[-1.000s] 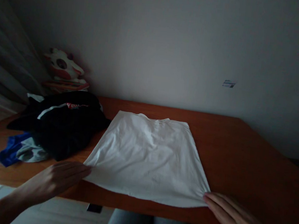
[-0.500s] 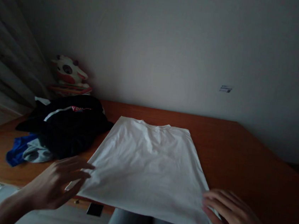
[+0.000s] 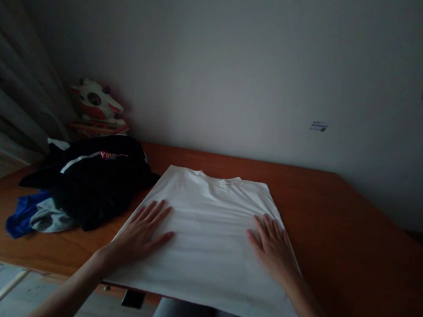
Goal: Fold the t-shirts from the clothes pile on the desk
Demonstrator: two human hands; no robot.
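A white T-shirt (image 3: 209,229) lies spread on the wooden table (image 3: 340,232), collar toward the wall, sleeves folded under. Its near hem hangs a little over the table's front edge. My left hand (image 3: 143,232) lies flat on the shirt's left side, fingers spread. My right hand (image 3: 272,245) lies flat on the shirt's right side, fingers stretched out toward the wall. Neither hand holds anything.
A heap of dark clothes (image 3: 96,176) with a blue and grey garment (image 3: 30,212) lies on the table's left part. Behind it a plush toy (image 3: 94,101) sits on a stack of books (image 3: 97,127) against the wall. A curtain (image 3: 10,92) hangs at left.
Both hands left the shirt's near corners and moved forward onto its middle, palms down. The shirt's hem slid toward me over the table edge and the cloth looks smoother.
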